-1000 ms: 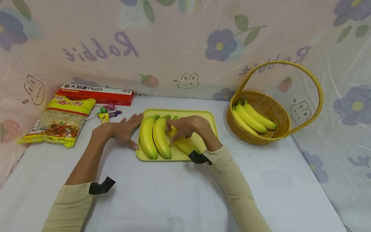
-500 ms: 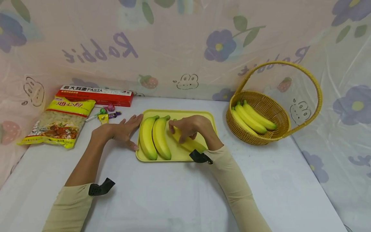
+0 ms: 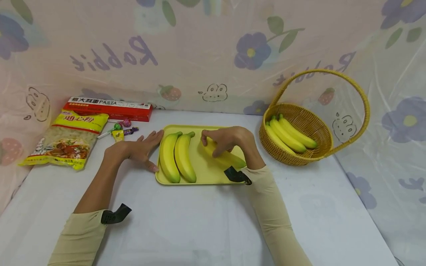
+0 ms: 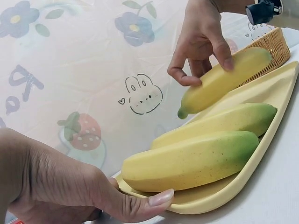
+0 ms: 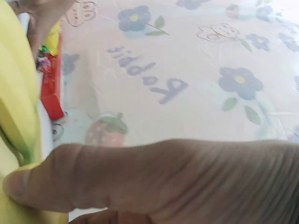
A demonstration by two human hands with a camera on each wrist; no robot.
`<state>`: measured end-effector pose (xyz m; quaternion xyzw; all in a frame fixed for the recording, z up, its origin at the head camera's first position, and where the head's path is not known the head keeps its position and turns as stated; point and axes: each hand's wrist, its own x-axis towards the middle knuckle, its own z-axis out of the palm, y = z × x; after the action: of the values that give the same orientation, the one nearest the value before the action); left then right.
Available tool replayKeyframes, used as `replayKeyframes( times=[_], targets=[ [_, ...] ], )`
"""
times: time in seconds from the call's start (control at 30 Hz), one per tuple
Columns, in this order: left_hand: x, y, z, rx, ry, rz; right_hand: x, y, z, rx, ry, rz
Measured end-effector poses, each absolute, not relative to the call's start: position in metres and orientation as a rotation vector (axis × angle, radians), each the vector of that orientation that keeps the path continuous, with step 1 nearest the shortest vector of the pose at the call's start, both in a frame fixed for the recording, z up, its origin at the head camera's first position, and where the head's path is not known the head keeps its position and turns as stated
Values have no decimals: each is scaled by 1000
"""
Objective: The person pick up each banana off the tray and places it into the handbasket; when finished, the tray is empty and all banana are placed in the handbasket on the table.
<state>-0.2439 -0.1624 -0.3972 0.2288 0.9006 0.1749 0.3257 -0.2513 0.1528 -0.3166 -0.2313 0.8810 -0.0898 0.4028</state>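
Observation:
On the pale yellow tray (image 3: 204, 174) lie two bananas side by side, a left banana (image 3: 169, 158) and a right banana (image 3: 185, 159), at its left end. My right hand (image 3: 231, 139) pinches a third banana (image 3: 229, 160) between thumb and fingers above the tray's right half; in the left wrist view this banana (image 4: 224, 83) appears raised off the tray. The thumb (image 5: 70, 179) presses on yellow peel in the right wrist view. My left hand (image 3: 134, 149) has its fingers spread at the tray's left edge, the thumb (image 4: 140, 205) touching the rim.
Right of the tray stands a wicker basket (image 3: 283, 156) with a tall handle, holding several bananas (image 3: 293, 136). At back left lie a red pasta box (image 3: 110, 111), a bag of dry pasta (image 3: 70, 138), lollipops (image 3: 117, 127) and small wrapped candies (image 3: 129, 131). A patterned sheet hangs behind.
My right hand has taken hold of the third banana and moved it rightward, away from the other two, which stay in place. The left hand has hardly moved.

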Motion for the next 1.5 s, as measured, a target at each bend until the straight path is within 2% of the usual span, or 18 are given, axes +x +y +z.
replayKeyframes(
  times=[0.53,0.87,1.17,1.5],
  targets=[
    [-246,-164,-400,627,2364,468,-255,210,-294,-704,2402,-433],
    [-246,-164,-401,635,2365,460,-252,252,-283,-515,2556,-603],
    [-243,-163,-399,606,2360,472,-244,293,-275,-497,2760,-727],
    [-245,-162,-401,589,2364,454,-228,342,-273,-330,2932,-853]
  ],
)
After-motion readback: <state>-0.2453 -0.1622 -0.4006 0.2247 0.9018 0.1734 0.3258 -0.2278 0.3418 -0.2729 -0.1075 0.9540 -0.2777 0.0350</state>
